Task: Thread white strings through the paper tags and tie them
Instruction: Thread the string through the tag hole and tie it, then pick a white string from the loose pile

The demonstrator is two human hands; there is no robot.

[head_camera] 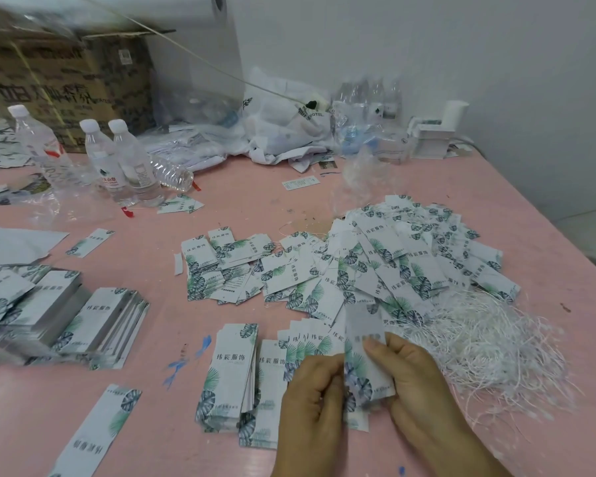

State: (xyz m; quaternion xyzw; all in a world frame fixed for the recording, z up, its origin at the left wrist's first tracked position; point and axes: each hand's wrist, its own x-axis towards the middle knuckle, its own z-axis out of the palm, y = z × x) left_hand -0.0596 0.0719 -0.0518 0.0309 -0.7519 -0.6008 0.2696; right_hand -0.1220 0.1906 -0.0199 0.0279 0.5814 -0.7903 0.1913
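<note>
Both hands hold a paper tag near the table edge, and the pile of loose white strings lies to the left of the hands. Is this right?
Not quite. The head view shows the pile of loose white strings to the right of the hands, not the left. The left hand and right hand do hold a paper tag.

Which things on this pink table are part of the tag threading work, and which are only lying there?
For the job: leaf-printed paper tag held by both hands; pile of white strings; heap of leaf-printed tags.
Lying about: clear plastic water bottles; brown cardboard box; white plastic bags.
</note>
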